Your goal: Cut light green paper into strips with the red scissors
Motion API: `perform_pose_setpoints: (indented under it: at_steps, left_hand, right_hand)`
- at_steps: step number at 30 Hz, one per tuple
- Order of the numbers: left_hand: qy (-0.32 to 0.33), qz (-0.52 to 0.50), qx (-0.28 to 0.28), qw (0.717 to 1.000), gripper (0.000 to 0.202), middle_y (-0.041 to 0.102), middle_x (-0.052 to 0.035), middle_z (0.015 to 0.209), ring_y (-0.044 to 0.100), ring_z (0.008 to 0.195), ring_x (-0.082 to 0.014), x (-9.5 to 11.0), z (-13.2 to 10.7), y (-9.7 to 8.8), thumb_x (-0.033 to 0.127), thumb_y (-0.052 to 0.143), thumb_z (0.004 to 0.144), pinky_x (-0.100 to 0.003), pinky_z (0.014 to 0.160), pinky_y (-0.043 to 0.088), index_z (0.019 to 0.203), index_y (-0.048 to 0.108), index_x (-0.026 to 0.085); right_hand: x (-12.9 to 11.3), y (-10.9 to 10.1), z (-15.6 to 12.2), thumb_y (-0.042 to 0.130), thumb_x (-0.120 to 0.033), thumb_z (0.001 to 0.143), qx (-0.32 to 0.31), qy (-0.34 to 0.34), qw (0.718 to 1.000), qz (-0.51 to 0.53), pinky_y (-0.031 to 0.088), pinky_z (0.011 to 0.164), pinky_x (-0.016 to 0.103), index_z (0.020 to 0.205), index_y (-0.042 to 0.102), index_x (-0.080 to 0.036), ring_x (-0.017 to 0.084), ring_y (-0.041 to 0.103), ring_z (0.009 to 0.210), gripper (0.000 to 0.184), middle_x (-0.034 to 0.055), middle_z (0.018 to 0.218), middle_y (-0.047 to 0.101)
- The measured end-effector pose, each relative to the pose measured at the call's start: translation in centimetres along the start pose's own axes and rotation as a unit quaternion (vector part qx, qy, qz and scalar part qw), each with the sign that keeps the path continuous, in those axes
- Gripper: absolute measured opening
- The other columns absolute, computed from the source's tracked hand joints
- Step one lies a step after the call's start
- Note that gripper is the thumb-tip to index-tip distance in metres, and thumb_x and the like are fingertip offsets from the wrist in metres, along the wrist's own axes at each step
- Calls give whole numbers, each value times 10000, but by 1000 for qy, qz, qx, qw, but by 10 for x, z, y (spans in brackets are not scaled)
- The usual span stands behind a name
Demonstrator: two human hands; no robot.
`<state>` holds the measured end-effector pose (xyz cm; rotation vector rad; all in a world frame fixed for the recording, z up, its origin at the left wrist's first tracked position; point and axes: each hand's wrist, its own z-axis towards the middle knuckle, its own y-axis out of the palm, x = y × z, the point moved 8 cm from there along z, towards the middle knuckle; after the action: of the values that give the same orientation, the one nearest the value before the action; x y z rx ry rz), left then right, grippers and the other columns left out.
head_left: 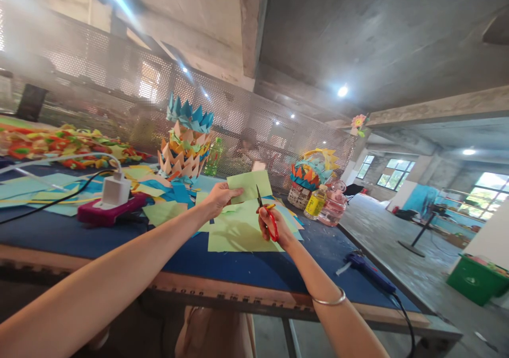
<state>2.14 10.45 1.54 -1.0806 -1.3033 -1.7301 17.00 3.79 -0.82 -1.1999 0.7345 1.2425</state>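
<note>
My left hand (222, 198) pinches the left end of a light green paper rectangle (250, 184), raised above the table. In my right hand (278, 224) is a pair of red-handled scissors (272, 226), blades pointing up at the paper's right part. I cannot tell whether the blades touch it. A yellow, pencil-like bit also shows by the right fingers. Below both hands lies a larger green paper sheet (238, 236), on other coloured sheets.
Zigzag paper crowns (185, 154) are stacked at the back. A purple power strip (111, 209) with a white charger (115, 188) sits left. Yellow bottle (315, 204), pink jug (333, 207) and blue glue gun (369, 270) stand or lie right. Colourful scraps (67, 146) are heaped far left.
</note>
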Motion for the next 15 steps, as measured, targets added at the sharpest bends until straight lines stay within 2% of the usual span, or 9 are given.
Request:
perform_pose_setpoints:
  at_steps: [6,15]
  left_hand:
    - [-4,-5,-1,1000,283,699,-64,645,650,588,-180,1,-3,1,170,819,465,-279,581,549,705,689,97]
    - [-10,1,4,1000,286,696,-66,630,653,580,-197,3,-5,2,157,827,454,-297,573,550,690,681,91]
  right_hand:
    - [2,1,4,535,-685,706,8,-11,1000,21,292,226,179,757,414,-203,86,389,241,500,-96,385,407]
    - [9,-2,7,554,-553,755,18,-6,999,28,291,202,180,773,454,-191,85,362,222,375,-102,362,393]
